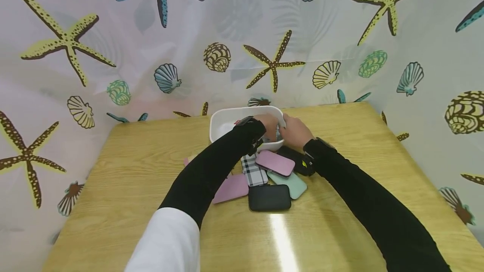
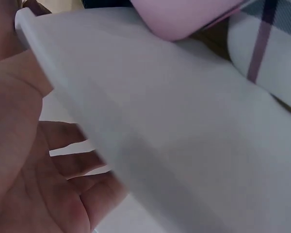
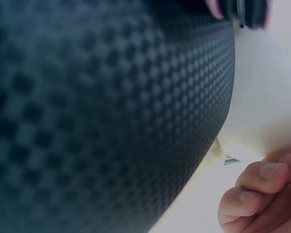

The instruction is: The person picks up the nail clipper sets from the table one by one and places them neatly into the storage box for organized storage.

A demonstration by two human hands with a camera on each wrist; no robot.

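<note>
Wooden desk (image 1: 124, 205) under sea-shell curtain, white tub (image 1: 227, 121) at far edge behind scattered cases; both hands at its near right wall, left hand (image 1: 269, 126) fingers inside, right hand (image 1: 296, 131) outside, grip state unclear.

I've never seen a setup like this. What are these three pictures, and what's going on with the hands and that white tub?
No machine here: a person wears three cameras. The wide picture comes from the head, looking down at a wooden table. The two close-ups come from the wrists. Both hands, left hand and right hand, are at a white tub; whether they grip anything is hidden. In front lies a pile of small flat cases: a pink case, a plaid case, a mint case, a black case. The right-wrist view is filled by a dark textured case.
</note>
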